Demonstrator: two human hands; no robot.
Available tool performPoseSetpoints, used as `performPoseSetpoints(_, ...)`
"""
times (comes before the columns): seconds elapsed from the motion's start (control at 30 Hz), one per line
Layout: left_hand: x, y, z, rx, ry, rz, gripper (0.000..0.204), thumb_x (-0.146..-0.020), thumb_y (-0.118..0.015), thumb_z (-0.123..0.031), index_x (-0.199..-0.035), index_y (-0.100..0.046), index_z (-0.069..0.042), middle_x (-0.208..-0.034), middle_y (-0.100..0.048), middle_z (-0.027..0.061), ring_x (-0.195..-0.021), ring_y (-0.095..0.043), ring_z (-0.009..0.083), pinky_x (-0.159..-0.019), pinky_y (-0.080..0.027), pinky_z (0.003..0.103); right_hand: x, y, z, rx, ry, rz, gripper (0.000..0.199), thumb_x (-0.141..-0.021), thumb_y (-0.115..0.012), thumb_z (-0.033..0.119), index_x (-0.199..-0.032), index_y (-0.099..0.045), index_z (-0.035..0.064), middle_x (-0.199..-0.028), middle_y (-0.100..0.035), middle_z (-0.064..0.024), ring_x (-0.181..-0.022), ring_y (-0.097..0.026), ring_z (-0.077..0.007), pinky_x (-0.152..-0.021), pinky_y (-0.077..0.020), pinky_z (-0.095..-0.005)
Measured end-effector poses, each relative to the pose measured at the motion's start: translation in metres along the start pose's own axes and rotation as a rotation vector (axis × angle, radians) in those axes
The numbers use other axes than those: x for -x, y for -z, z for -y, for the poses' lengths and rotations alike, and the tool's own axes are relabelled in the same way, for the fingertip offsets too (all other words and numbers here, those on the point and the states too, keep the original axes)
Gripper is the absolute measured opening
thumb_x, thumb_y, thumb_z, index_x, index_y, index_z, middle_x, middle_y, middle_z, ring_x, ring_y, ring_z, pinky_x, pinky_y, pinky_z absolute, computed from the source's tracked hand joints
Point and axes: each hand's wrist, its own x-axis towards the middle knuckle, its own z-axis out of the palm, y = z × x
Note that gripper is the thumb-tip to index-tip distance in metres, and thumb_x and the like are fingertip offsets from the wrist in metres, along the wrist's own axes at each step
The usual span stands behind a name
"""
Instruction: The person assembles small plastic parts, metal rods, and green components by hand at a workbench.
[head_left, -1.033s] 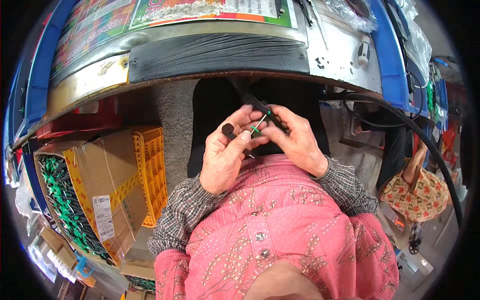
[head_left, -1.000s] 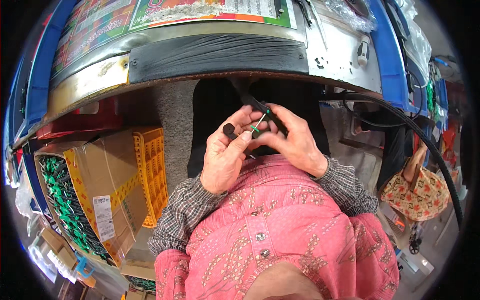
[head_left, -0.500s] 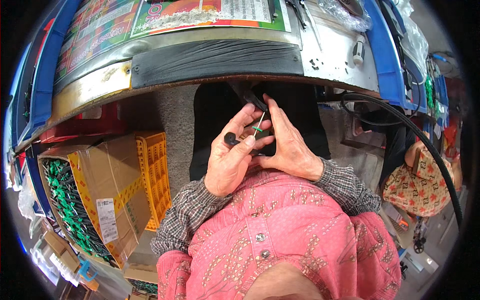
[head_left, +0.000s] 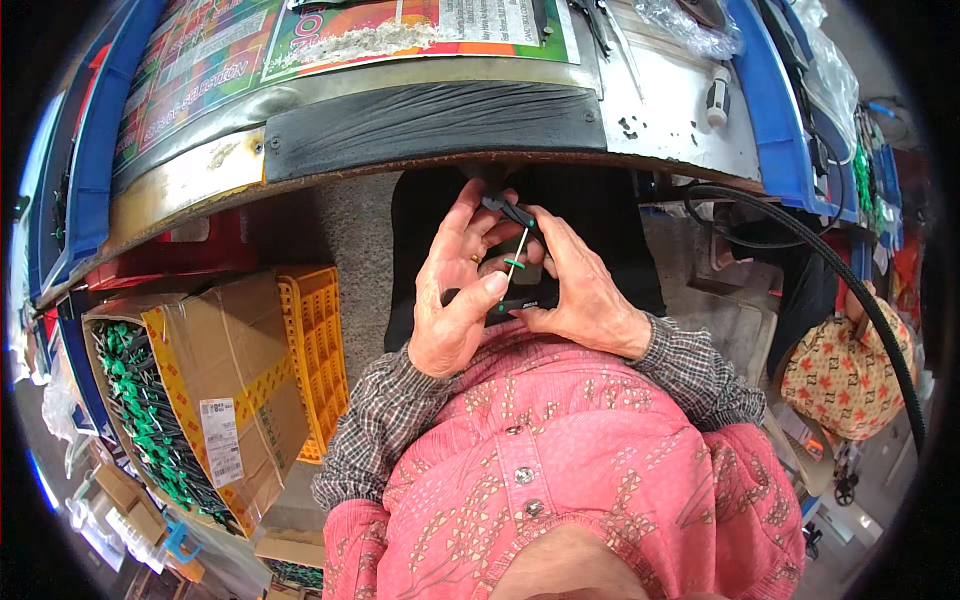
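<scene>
Between my hands, just below the workbench edge, is a slim black piece [head_left: 516, 212] with a thin pale rod and a small green disc [head_left: 514, 264] on it. The rod slants down to a second black part [head_left: 517, 304] with small pale marking. My left hand [head_left: 447, 305] is curled round it from the left, its thumb pressed by the rod below the disc. From the right, my right hand [head_left: 590, 295] grips the black parts, index fingertip at the upper one and thumb at the lower. My fingers hide how the parts join.
The bench's black padded edge [head_left: 430, 120] lies just beyond my hands. At left stand a carton [head_left: 240, 370] of black-and-green pieces and an orange crate [head_left: 318, 360]. Blue bins [head_left: 775, 100] flank the bench, and a thick black cable [head_left: 850, 270] arcs at right.
My left fingers have spread upward along the black piece, and the thumb has stayed by the rod. The lower black part now shows between my hands; before, a dark end stuck out by my left fingers.
</scene>
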Motion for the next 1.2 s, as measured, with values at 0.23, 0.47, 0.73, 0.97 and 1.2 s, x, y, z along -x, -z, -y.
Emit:
performPoseSetpoints(0.23,0.0,0.003,0.002,-0.01,0.01,-0.051,0.081,-0.079,-0.063,-0.014,-0.147,-0.021,-0.001,-0.137,-0.042,0.0171,-0.118,-0.048,0.0238,-0.098,-0.043,0.038,-0.003,0.002,0.001,0.067,-0.009,0.024,0.096,-0.058,-0.082,0.014,-0.135,-0.029,-0.0051,-0.114,-0.045,-0.0199,-0.1,-0.053,-0.0346,-0.089,-0.0415,-0.0429)
performPoseSetpoints(0.47,-0.001,0.006,0.002,-0.096,0.005,-0.103,0.071,-0.081,-0.058,-0.008,-0.144,-0.027,0.001,-0.132,-0.046,0.0144,-0.112,-0.049,0.019,-0.097,-0.044,0.037,-0.003,0.002,0.004,-0.002,-0.05,0.07,0.088,-0.058,-0.081,0.008,-0.13,-0.033,-0.0041,-0.108,-0.045,-0.0199,-0.094,-0.053,-0.0335,-0.082,-0.0466,-0.0393)
performPoseSetpoints(0.73,0.0,0.01,0.007,-0.129,-0.034,-0.144,0.059,-0.083,-0.054,0.0,-0.139,-0.036,0.001,-0.125,-0.05,0.0131,-0.105,-0.049,0.0163,-0.097,-0.043,0.035,-0.005,0.002,0.004,-0.022,0.025,0.066,0.081,-0.06,-0.078,0.006,-0.128,-0.035,-0.0023,-0.1,-0.047,-0.0164,-0.089,-0.054,-0.03,-0.079,-0.0472,-0.0385)
performPoseSetpoints(0.97,0.003,0.009,0.006,-0.127,-0.035,-0.182,0.046,-0.086,-0.052,0.002,-0.13,-0.042,0.0,-0.121,-0.052,0.0122,-0.103,-0.051,0.0146,-0.097,-0.043,0.033,-0.004,0.001,0.005,-0.053,0.024,0.08,0.076,-0.061,-0.076,0.005,-0.126,-0.038,-0.0021,-0.097,-0.047,-0.0149,-0.087,-0.054,-0.0282,-0.077,-0.0473,-0.0381)
performPoseSetpoints(1.2,0.001,0.002,0.003,-0.095,-0.081,-0.209,0.029,-0.091,-0.05,0.0,-0.119,-0.045,0.0,-0.111,-0.056,0.0115,-0.09,-0.062,0.0146,-0.081,-0.052,0.028,-0.004,0.0,0.009,-0.083,-0.002,0.093,0.07,-0.061,-0.075,0.003,-0.123,-0.042,-0.0011,-0.093,-0.048,-0.0128,-0.084,-0.054,-0.0257,-0.073,-0.048,-0.0361)
